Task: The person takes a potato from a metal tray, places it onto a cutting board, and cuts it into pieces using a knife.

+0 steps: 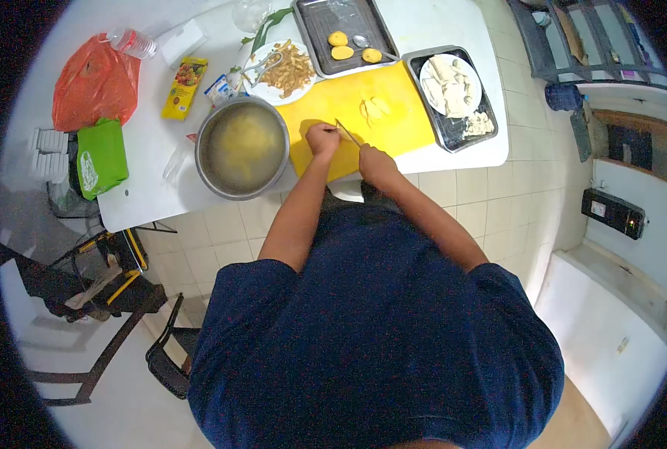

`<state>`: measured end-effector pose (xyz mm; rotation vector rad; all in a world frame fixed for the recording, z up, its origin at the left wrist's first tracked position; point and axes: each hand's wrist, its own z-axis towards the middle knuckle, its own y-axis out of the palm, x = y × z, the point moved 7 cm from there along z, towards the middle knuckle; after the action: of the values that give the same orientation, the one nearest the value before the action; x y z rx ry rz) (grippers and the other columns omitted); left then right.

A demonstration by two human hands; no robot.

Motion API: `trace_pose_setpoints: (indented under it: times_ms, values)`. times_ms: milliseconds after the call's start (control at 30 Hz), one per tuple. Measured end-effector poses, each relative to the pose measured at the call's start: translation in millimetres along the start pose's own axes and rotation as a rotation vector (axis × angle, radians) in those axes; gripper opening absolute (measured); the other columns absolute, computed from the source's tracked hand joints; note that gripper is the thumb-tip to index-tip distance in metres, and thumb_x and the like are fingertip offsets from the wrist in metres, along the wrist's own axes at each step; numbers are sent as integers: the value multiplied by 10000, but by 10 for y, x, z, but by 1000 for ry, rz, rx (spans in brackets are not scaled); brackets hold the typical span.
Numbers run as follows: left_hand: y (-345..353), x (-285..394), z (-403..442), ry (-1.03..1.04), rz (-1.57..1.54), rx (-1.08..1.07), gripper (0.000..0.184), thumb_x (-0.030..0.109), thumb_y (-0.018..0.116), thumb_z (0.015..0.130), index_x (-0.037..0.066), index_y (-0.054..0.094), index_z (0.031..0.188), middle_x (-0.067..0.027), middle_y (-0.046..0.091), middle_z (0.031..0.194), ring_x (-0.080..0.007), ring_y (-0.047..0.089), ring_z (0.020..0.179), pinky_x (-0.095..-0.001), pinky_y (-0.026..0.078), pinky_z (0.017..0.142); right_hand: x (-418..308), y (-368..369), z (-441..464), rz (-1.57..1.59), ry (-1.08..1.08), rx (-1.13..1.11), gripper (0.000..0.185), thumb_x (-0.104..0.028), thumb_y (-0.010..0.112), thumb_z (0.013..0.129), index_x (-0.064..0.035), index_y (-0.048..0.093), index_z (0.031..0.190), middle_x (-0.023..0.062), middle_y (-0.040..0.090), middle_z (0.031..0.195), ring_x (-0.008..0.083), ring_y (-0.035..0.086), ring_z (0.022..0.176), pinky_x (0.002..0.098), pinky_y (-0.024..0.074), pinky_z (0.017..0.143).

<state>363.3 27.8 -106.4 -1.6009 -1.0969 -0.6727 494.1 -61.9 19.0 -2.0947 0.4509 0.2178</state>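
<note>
My right hand [378,166] is wrapped round the handle of a knife [350,133], whose blade points up and left over the yellow cutting board [401,90]. Close to the blade's tip, my left hand [323,140] is curled with its fingers together near the board's left part. Whatever lies under those fingers is too small to make out. Several yellow potato slices [375,110] lie on the board, beyond the knife and apart from both hands.
A large metal pot [199,150] with cloudy yellowish contents stands left of the board. Behind are a plate of peelings [285,69] and a dark tray [326,30] with potato pieces and a spoon. Another tray [438,135] at right carries a plate of pale pieces [453,84].
</note>
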Motion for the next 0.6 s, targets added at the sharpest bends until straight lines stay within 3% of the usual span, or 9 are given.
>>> trace_pose_setpoints:
  times_ms: [133,233,467,600]
  values:
    - [-17,-8,20,48,-8,2,87,78,728,652,10,710,703,-132,666,626,-212,656,566,-308,528,598,9,31,-46,35,87,-34,198,-99,449,865,36,571,944,279,647,923,398,661,848,472,534,734]
    - [-116,228,-115,-44,-28,-29,80,72,721,654,4,707,694,-130,662,611,-211,652,550,-308,528,587,26,79,-29,1,47,-21,195,-93,448,866,35,568,950,275,648,917,399,661,840,470,535,731]
    - [130,-229,85,-23,-111,-43,49,49,686,676,3,703,678,-121,658,599,-189,647,540,-303,528,583,32,72,-96,-22,27,-2,177,-100,463,865,37,554,931,256,654,894,395,661,836,471,534,735]
    - [-15,-29,31,-61,-77,-48,52,52,684,676,8,709,687,-119,671,628,-200,652,564,-305,527,599,28,70,-107,-11,56,-33,172,-97,487,854,35,552,943,255,655,916,393,661,855,471,533,738]
